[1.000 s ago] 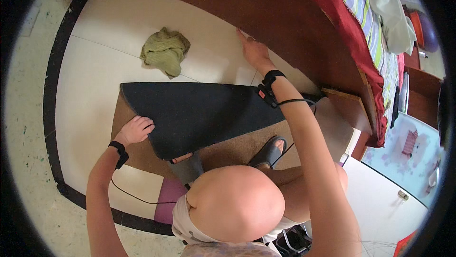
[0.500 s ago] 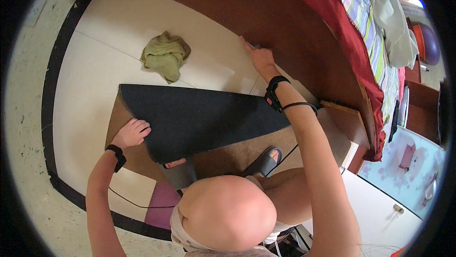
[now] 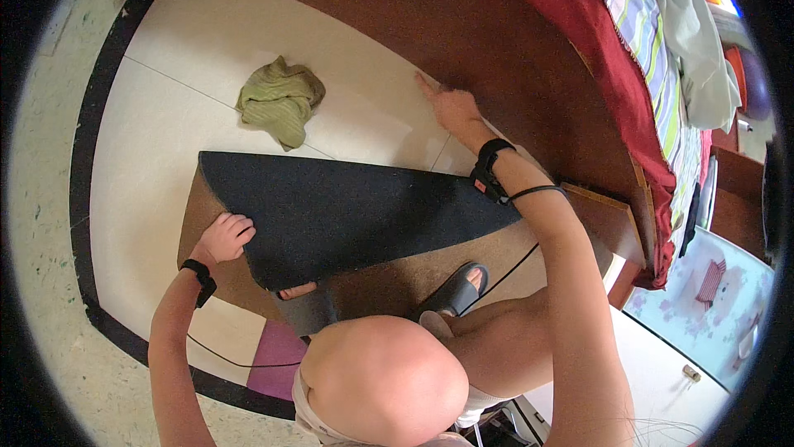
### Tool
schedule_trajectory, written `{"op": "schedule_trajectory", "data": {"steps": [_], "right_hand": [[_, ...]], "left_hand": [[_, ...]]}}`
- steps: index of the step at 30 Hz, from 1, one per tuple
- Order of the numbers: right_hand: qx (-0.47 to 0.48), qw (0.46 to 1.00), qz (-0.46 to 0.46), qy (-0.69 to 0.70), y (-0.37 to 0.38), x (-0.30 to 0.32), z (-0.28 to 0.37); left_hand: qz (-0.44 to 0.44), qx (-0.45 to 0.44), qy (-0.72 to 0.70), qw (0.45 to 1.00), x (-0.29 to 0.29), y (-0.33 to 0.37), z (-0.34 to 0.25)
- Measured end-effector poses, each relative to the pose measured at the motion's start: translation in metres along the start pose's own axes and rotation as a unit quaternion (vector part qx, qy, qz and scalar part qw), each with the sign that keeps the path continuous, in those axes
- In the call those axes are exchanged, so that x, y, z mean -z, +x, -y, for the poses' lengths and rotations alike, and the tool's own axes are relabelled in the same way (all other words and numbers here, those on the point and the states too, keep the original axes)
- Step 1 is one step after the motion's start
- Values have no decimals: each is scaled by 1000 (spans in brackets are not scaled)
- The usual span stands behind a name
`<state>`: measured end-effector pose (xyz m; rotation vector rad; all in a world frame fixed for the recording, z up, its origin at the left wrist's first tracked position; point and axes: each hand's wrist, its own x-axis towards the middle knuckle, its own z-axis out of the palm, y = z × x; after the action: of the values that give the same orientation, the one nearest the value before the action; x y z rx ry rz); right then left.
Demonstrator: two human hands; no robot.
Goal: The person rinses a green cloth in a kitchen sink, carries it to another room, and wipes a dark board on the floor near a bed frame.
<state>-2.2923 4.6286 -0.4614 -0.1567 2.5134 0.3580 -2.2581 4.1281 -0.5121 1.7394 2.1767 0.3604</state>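
A brown floor mat (image 3: 380, 291) lies in front of me, its far part folded back so that the black underside (image 3: 356, 207) shows. My left hand (image 3: 226, 238) has its fingers curled at the left edge of that fold, against the mat. Farther off, my right hand (image 3: 453, 108) reaches past the mat to the pale floor beside the dark red-brown bed base. Its index finger is stretched out at the foot of the panel, and nothing shows in its grip. A crumpled green cloth (image 3: 281, 101) rests on the floor beyond the mat, apart from both hands.
The wooden bed panel (image 3: 513, 58) bounds the far right, with striped bedding (image 3: 624, 9) above. My slippered feet stand on the mat, the left slipper (image 3: 306, 302) beside the fold. A black cable (image 3: 240, 362) crosses a purple patch. A white cabinet (image 3: 653, 348) stands at lower right.
My right hand has slid slightly nearer along the panel's foot. My left hand remains at the mat's fold, and the view has shifted a little.
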Motion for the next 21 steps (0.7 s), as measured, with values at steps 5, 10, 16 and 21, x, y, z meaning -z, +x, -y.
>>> {"op": "schedule_trajectory", "data": {"steps": [5, 10, 16, 21], "right_hand": [[75, 991, -65, 91, -17, 23, 42], [141, 969, -130, 154, -2, 23, 78], [212, 899, -293, 247, 22, 78, 163], [220, 915, -292, 173, 52, 67, 193]], "left_hand": [[0, 0, -4, 1000, -2, -4, 1], [-11, -12, -21, 1000, -5, -1, 3], [8, -7, -3, 1000, -3, -8, 3], [17, -2, 2, 1000, 1, 0, 1]]}}
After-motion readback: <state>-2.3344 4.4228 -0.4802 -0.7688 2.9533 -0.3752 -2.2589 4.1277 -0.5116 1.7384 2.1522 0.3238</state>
